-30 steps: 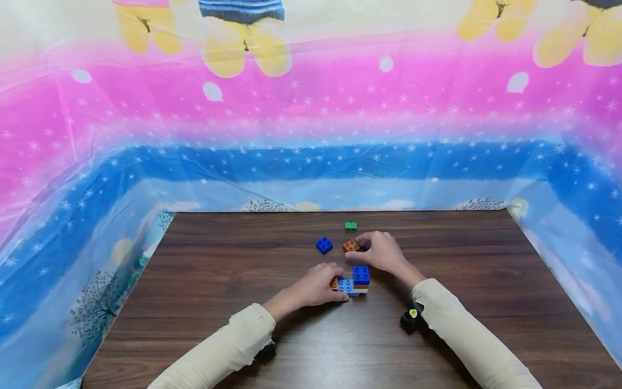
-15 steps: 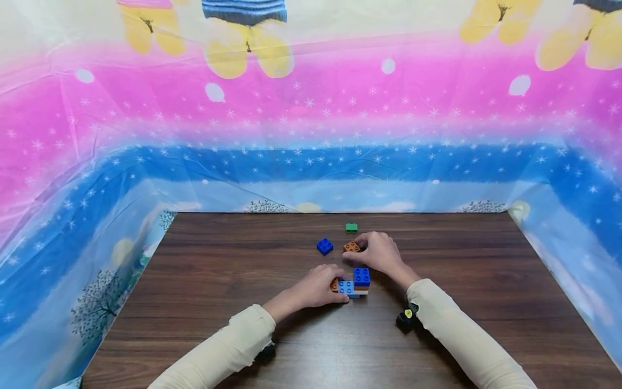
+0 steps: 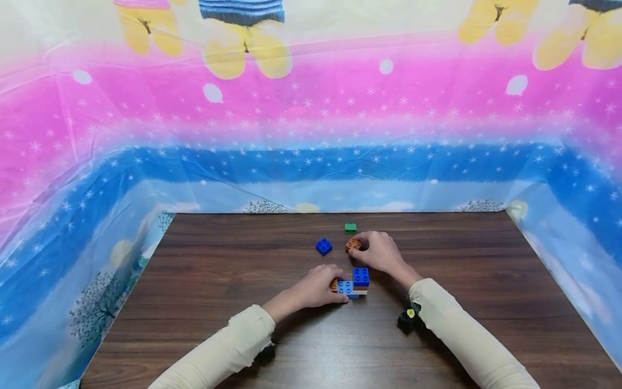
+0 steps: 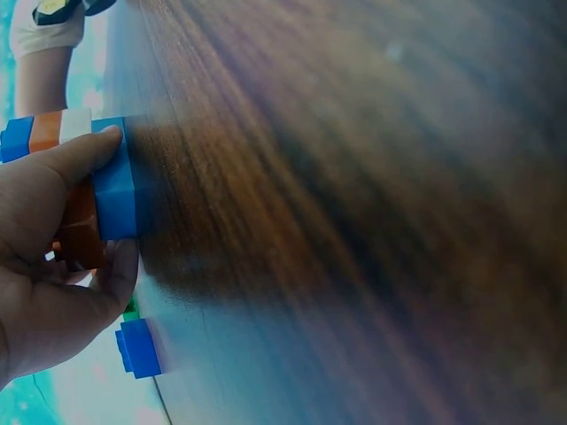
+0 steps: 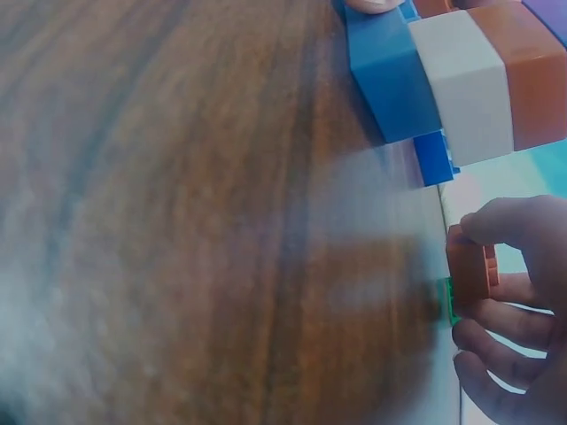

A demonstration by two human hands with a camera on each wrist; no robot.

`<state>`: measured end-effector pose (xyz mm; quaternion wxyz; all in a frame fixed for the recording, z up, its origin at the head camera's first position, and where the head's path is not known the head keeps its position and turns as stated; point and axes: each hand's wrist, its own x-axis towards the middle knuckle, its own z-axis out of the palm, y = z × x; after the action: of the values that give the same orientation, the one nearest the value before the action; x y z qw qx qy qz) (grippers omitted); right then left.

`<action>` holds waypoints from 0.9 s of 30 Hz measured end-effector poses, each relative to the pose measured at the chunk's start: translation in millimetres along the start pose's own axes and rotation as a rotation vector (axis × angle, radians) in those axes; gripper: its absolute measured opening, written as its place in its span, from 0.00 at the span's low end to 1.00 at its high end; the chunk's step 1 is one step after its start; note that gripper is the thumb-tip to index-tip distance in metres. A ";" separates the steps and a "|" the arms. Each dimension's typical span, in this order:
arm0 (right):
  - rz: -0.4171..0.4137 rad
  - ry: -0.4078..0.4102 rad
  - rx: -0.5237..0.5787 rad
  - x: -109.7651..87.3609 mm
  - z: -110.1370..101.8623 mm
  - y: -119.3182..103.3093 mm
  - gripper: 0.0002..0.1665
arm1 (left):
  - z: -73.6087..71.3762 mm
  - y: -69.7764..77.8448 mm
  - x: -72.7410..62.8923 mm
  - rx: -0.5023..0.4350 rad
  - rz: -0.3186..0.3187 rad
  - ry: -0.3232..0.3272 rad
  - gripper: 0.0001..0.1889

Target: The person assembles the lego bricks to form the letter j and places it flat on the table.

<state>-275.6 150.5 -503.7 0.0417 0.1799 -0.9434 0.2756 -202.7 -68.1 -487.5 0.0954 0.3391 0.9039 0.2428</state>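
Multicoloured plastic brick assembly [image 3: 358, 282] gripped by left hand [image 3: 317, 285] near middle of brown wood-grain table [image 3: 233, 254], probably for steadiness; farther off, square orange plastic brick [image 3: 353, 244] pinched by sides in right hand [image 3: 382, 252], likely leaving top free.

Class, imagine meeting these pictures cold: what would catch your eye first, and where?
First, the pink-and-blue snowflake backdrop rising behind the dark wooden table. Then, mid-table, the left hand grips a multicoloured brick build. Slightly farther back, the right hand holds an orange brick.
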 end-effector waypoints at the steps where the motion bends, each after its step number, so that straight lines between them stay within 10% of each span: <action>1: -0.003 0.002 0.003 -0.3 -1.0 -0.3 0.23 | 0.1 0.0 0.0 0.001 -0.001 0.000 0.22; 27: -0.061 -0.008 0.095 -16.4 -51.5 -19.3 0.23 | 1.9 -1.5 -0.1 -0.023 0.009 0.010 0.23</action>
<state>-254.4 168.1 -453.4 0.0376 0.2115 -0.9234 0.3180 -202.8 -68.4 -489.9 0.0935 0.3406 0.9001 0.2553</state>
